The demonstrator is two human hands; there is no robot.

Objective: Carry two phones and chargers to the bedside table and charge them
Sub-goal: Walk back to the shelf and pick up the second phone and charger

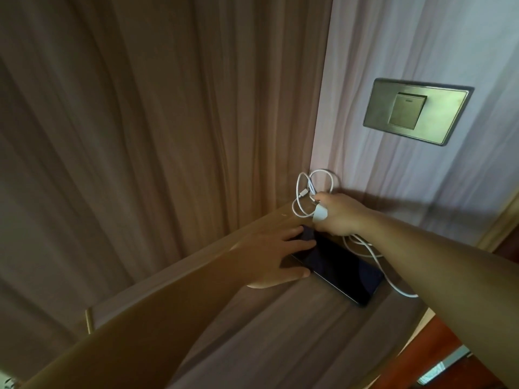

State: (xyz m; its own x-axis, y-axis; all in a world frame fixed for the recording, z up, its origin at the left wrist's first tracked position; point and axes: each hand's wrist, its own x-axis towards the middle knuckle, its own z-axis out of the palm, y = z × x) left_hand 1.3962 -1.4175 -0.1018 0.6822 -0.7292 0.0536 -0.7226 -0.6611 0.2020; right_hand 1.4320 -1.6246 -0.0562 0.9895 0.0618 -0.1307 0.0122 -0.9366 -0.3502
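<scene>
White cable (304,192) loops up out of the right hand (337,213), which is closed in a fist around a white charger plug (404,214) and a bundle of cord near the back corner of the bedside table (252,318). More of that cord trails out beneath the wrist, curls across the tabletop and runs along the far side of the phone towards the table's right edge. A small connector end dangles inside the upper loop, close to the wall.

Lying flat on the table is a dark phone (339,268), screen up and unlit, set at a slant. I can only make out one phone for certain. The left hand (269,256) rests on its near end with the fingers spread wide and flat: the fingertips lie on the glass and the thumb reaches along the phone's lower edge. It is pressing or steadying rather than pinching.

The two hands are close together, the right just beyond the left. Behind them hangs a pale brown curtain (140,122), and on the wall to the right sits a brushed metal switch plate (415,113).
</scene>
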